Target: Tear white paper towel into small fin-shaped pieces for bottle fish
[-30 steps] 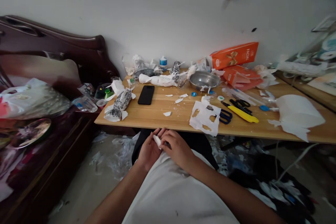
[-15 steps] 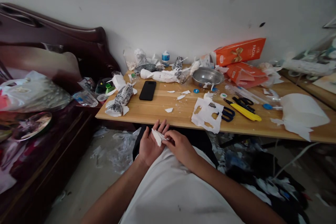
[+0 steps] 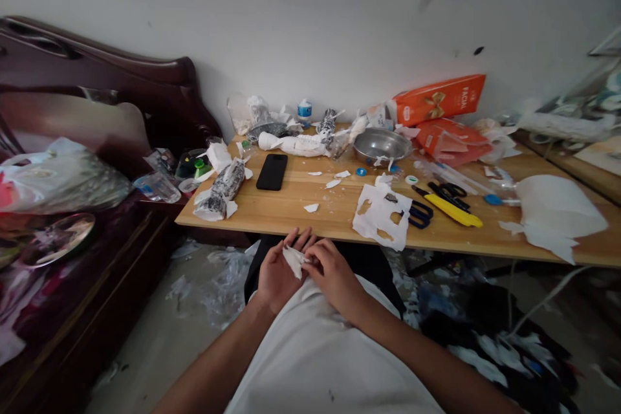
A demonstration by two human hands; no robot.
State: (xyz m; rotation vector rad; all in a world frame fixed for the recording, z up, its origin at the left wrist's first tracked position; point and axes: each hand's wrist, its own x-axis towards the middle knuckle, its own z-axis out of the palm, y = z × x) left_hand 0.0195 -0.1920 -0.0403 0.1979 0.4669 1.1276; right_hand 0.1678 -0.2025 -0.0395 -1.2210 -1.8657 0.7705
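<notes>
A small crumpled piece of white paper [image 3: 294, 261] lies over the palm of my left hand [image 3: 279, 281], just in front of my white shirt. That hand is open and palm up, its fingers stretched toward the table edge. My right hand [image 3: 334, 278] pinches the right end of the paper between thumb and fingertips; the exact grip is partly hidden. On the table beyond lie a white sheet with holes cut in it [image 3: 381, 215], several white scraps [image 3: 311, 207] and a black phone [image 3: 272, 172].
Dark-handled scissors [image 3: 420, 214], a yellow utility knife [image 3: 453, 208], a metal bowl [image 3: 382, 145] and a white paper roll [image 3: 557, 207] stand or lie to the right. At left is a black-and-white wrapped bundle [image 3: 224, 189]. Orange tissue packs [image 3: 439, 100] lean on the wall.
The white paper in my hands looks more crumpled and bunched. My left fingers and thumb have curled slightly inward. The view has tilted a little upward.
</notes>
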